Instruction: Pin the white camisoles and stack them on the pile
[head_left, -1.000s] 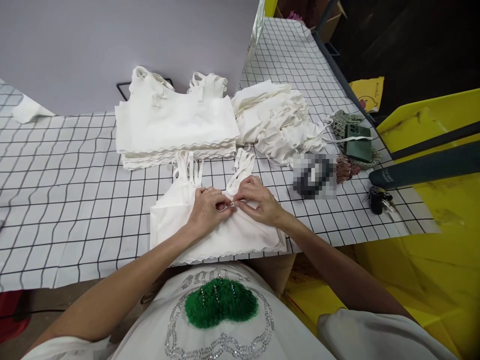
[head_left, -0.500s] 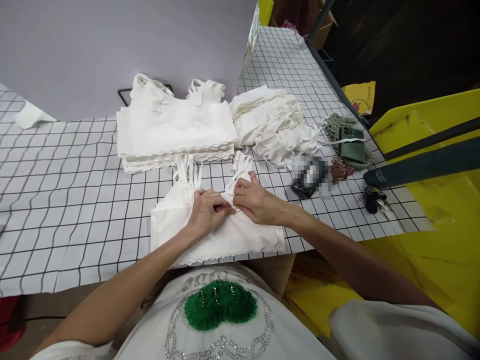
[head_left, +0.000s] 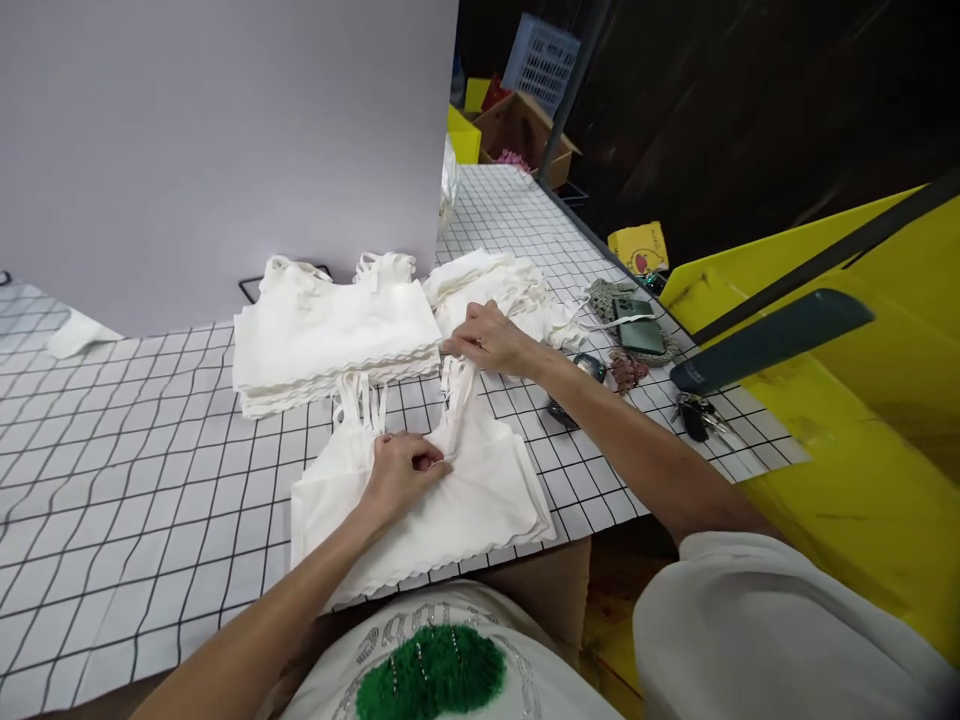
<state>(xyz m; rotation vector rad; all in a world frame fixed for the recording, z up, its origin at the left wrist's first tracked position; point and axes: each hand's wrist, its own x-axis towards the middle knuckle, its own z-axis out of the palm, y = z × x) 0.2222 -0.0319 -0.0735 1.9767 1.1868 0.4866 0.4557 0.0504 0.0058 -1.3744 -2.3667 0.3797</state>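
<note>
A white strappy camisole top (head_left: pixel 465 510) with a wavy hem lies flat at the table's front edge, with further layers under its right side. My left hand (head_left: pixel 397 475) pinches its upper edge near the middle. Farther up, my right hand (head_left: pixel 491 340) has its thumb and fingers closed at the top of the right shoulder strap (head_left: pixel 456 388), which is drawn away from me. The left straps (head_left: pixel 360 400) stand up in loops. Just beyond is a neat stack of white tops (head_left: pixel 337 330), and a looser pile of white tops (head_left: pixel 510 285) sits behind my right hand.
A checked cloth (head_left: pixel 172 450) covers the table. Behind the stack rises a pale panel (head_left: pixel 225 130). To the right lie a green phone (head_left: pixel 637 328), keys (head_left: pixel 701 418) and a reddish hair tie (head_left: pixel 627 371). Yellow bins (head_left: pixel 862 440) border the table's right side.
My right hand has moved from the neckline up and away to the strap's top. My left hand stays on the upper edge. The view has tilted upward.
</note>
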